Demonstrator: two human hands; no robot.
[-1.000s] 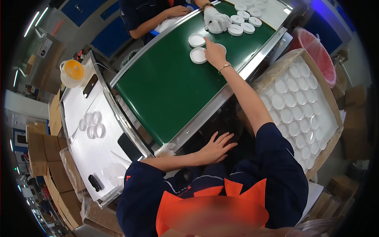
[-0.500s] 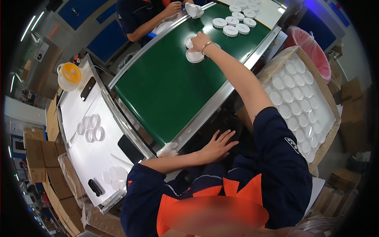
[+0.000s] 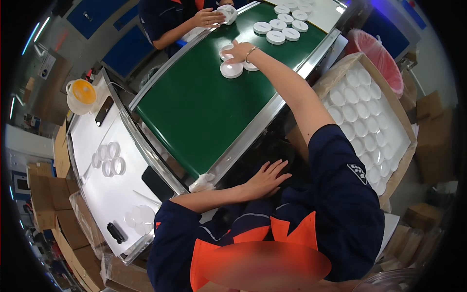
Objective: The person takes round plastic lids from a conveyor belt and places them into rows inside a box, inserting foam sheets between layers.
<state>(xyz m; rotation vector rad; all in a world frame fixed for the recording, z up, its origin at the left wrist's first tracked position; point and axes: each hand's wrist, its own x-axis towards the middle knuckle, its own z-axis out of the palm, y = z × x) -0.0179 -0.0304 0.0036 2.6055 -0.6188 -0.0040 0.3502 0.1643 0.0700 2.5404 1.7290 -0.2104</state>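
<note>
- Head view: from my seat I see the near white, round, shallow plastic dish (image 3: 231, 70) on the smooth green conveyor belt (image 3: 194, 117), with the far white, round, shallow plastic dish (image 3: 225, 51) just behind it and the third white, round, shallow plastic dish (image 3: 251, 67) beside it, partly hidden under the wrist.
- The bare right hand (image 3: 240, 51) is spread over this group, thumb at the near dish and fingers about the far one; I cannot tell whether it grips or only touches.
- I'd work by the outer walls with light, even pressure, keeping each dish flat so no rim rides over its neighbour.
- The bare left hand (image 3: 266, 181) lies in front of the body, fingers fanned, holding nothing; I judge it well clear of the right arm.
- Farther along lie white, round, printed discs (image 3: 276, 37); I'd leave a gap there so nothing knocks.
- A co-worker's white-gloved hand (image 3: 227, 15) is by the opposite edge, so I'd move slowly on that side.
- At right, an open, plastic-lined cardboard box (image 3: 335, 73) holds rows of white round pieces (image 3: 350, 113).
</note>
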